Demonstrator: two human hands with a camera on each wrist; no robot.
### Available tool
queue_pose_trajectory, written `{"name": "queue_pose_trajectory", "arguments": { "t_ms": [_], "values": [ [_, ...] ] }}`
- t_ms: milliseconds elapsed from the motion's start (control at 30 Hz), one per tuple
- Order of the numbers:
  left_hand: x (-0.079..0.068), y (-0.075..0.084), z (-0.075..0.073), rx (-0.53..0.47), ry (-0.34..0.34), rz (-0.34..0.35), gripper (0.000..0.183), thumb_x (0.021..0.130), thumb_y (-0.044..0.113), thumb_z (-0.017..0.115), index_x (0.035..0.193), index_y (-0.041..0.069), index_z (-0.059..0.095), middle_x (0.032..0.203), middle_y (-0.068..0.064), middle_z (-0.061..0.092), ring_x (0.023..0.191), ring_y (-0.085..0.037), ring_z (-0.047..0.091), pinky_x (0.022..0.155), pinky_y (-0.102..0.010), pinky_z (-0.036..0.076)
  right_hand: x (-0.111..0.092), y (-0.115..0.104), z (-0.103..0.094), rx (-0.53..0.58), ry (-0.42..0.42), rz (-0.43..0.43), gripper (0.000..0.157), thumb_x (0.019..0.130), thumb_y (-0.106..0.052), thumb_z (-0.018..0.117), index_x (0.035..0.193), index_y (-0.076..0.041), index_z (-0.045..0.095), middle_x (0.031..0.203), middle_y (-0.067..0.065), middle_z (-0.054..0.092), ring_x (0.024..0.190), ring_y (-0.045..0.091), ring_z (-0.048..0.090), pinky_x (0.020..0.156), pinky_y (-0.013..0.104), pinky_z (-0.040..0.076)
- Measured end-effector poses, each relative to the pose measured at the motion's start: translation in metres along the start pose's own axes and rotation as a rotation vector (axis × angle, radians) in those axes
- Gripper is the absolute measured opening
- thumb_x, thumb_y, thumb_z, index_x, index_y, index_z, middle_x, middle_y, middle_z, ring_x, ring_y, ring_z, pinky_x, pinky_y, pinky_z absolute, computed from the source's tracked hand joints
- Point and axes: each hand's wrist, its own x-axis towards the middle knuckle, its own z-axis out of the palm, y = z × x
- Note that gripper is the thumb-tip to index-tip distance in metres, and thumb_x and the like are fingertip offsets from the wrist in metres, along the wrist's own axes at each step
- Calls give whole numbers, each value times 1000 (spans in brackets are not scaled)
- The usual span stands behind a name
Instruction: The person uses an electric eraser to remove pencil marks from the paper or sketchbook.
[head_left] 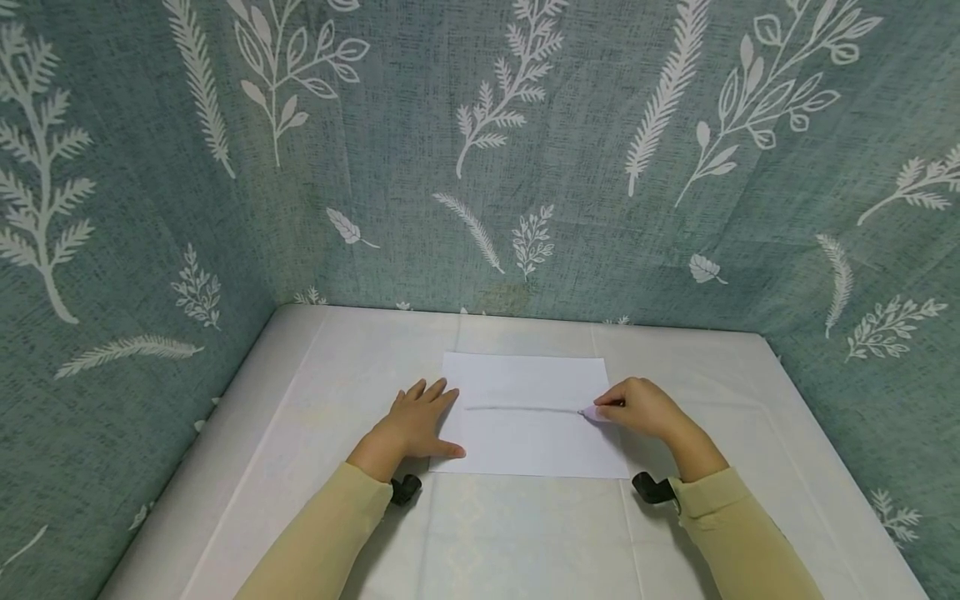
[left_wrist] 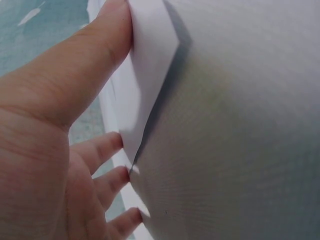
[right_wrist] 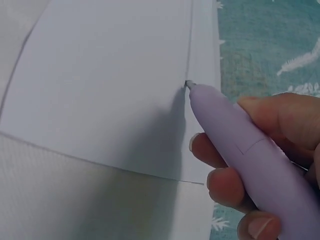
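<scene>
A sheet of white paper [head_left: 525,450] lies on the white-covered table, with one thin grey line [head_left: 517,408] running across it from left to right. My right hand [head_left: 647,408] grips a thick lilac pen [right_wrist: 225,127] between thumb and fingers. In the right wrist view, the pen's narrow grey tip is on the paper at the line's right end, and the pen slants back into the hand. My left hand [head_left: 414,423] is spread over the sheet's left edge. Its thumb presses on the paper in the left wrist view, while the other fingertips rest along the edge and the table.
White cloth [head_left: 525,533] covers the table, with faint fold creases. Behind and at both sides hangs a green-blue curtain [head_left: 405,208] with white leaf prints. Below each palm a small black wrist camera [head_left: 652,488] juts out from the sleeve.
</scene>
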Motion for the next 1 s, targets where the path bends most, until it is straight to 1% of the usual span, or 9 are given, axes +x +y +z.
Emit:
{"name": "queue_pose_trajectory", "arguments": {
  "t_ms": [100,300,400,533,667,800,1000],
  "values": [
    [0,0,1,2,4,4,104,62,67,69,146,21,29,153,-7,17,138,-38,10,107,-58,12,-1,0,0,12,-14,-6,17,84,-19,67,97,-11,74,98,5,69,74,11,55,59,28,44],
    [-1,1,2,5,0,1,104,62,68,69,146,21,29,153,-7,18,138,-38,11,107,-58,12,0,1,2,1,17,-10,17,84,-19,67,97,-10,74,99,6,69,75,11,56,60,28,44],
    [-1,2,3,2,2,-3,104,62,68,69,146,21,29,153,-6,18,138,-37,11,107,-58,12,1,2,3,4,14,-12,17,84,-19,67,97,-11,74,98,5,69,76,11,56,60,28,44],
    [-1,3,4,-1,8,-6,105,61,68,69,146,21,29,153,-6,18,138,-37,11,107,-58,12,1,2,4,13,1,-10,17,85,-19,66,97,-11,74,97,4,69,73,11,55,59,28,44],
    [-1,2,3,-3,11,-7,105,60,69,69,146,21,30,153,-6,18,138,-38,11,107,-58,12,1,1,3,22,12,9,18,85,-21,66,98,-11,74,96,3,69,73,10,55,60,28,45],
    [-1,2,3,-4,13,-1,105,61,69,69,146,21,30,153,-7,18,138,-38,11,107,-59,12,1,4,4,36,12,39,19,85,-23,66,99,-12,73,93,1,68,68,11,54,59,28,45],
    [0,0,5,-1,13,1,106,61,70,68,146,21,29,153,-6,17,138,-37,10,107,-58,11,0,9,5,43,-1,35,19,85,-22,65,100,-12,72,84,-1,64,61,12,51,55,29,44]
  ]
}}
